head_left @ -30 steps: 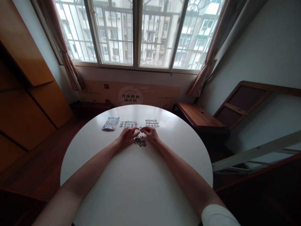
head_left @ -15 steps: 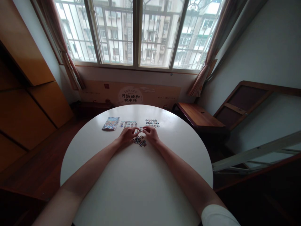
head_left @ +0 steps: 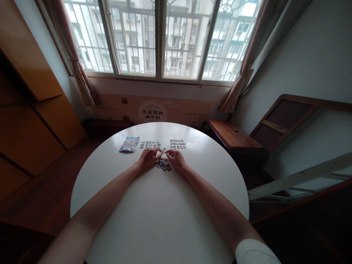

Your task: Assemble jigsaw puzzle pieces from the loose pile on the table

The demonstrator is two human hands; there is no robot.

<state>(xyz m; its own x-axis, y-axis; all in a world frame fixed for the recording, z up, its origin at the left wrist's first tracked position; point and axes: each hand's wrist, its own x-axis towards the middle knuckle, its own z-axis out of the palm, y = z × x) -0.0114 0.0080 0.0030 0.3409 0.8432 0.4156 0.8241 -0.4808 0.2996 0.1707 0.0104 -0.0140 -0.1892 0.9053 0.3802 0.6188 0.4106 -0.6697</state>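
A small jigsaw puzzle piece (head_left: 163, 150) is pinched between the fingertips of my left hand (head_left: 150, 157) and my right hand (head_left: 176, 158), just above the white table. Right below them lies a loose heap of puzzle pieces (head_left: 164, 165), mixed in colour. Beyond my left hand, several pieces are laid out in rows (head_left: 150, 143). Another set of piece rows (head_left: 178, 143) sits beyond my right hand. To the left of the rows lies a colourful printed packet (head_left: 129, 144). The exact grip of each finger is too small to make out.
The round white table (head_left: 162, 216) fills the middle of the view. Past its far right edge stands a low wooden bench (head_left: 233, 135). Wooden cabinets (head_left: 46, 121) are at the left, and a barred window (head_left: 159, 40) is ahead.
Both hands stay over nearly the same spot. The right fingertips have shifted slightly left and down, and the piece between the hands has turned a little.
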